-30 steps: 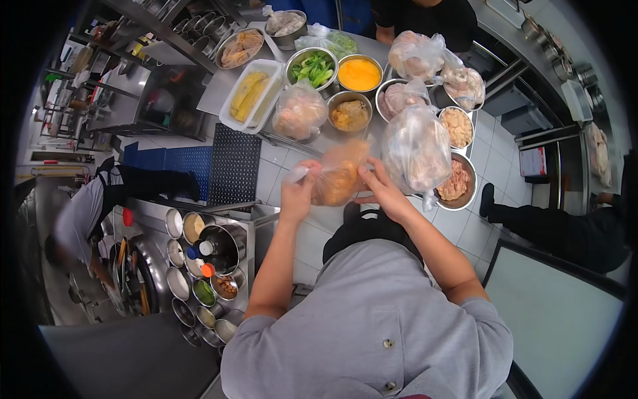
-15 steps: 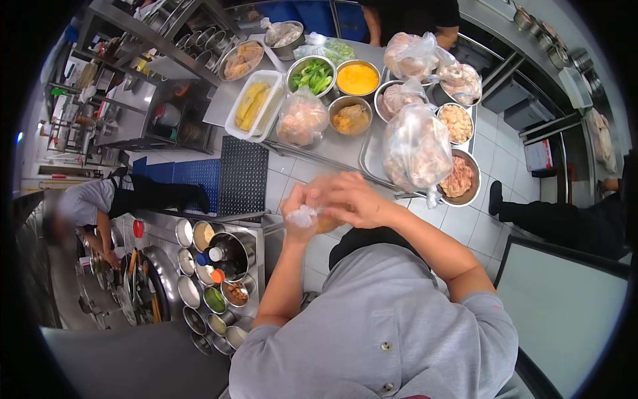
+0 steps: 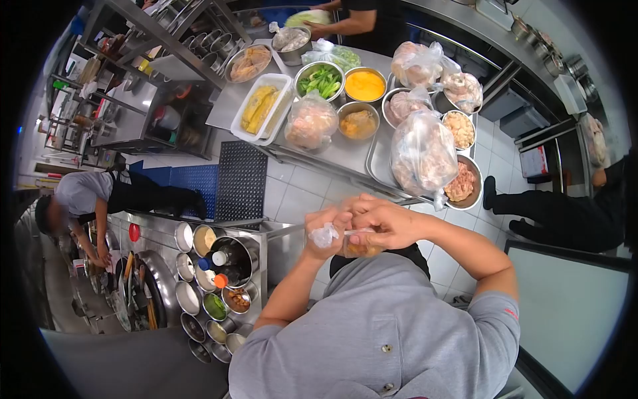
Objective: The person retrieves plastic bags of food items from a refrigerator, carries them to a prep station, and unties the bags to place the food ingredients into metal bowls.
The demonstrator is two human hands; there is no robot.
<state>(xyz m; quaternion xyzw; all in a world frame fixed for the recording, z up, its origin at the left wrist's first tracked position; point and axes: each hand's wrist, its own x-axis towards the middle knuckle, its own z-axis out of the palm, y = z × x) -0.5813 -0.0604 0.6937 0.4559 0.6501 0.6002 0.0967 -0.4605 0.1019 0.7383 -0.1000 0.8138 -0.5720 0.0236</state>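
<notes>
Head view gives me the steel desk [image 3: 339, 151] as the biggest thing ahead, and I place everything by it. Next in size comes a large clear bag of pale food [image 3: 424, 151], full and rounded, at the desk's near right edge. A smaller bag of pinkish food [image 3: 312, 123] sits left of the desk's middle, and a steel bowl of orange food [image 3: 357, 120] stands just right of that bag.

Both hands are off the desk, raised in front of its near edge. I see the right hand [image 3: 392, 223] bent inward, its thumb and curled fingers pinching thin plastic. The left hand [image 3: 331, 218] meets it there, fingers folded around the same gathered plastic. Some fingertips overlap, so I cannot tell exactly where each one presses.

The held bag [image 3: 361, 250] hangs below the right fingers, clear of the desk, with orange-brown contents showing through; the rest is hidden. I judge it light enough for one hand, soft and sagging, with nothing stiff to push against. The film looks thin and probably slippery, and it might tear under a sharp tug or a nail. I would take hold high on the gathered neck and avoid squeezing the filled part. Smallest of all, the crumpled white tail [image 3: 323, 235] pokes out over the left palm, a handy spot for a pinch.
</notes>
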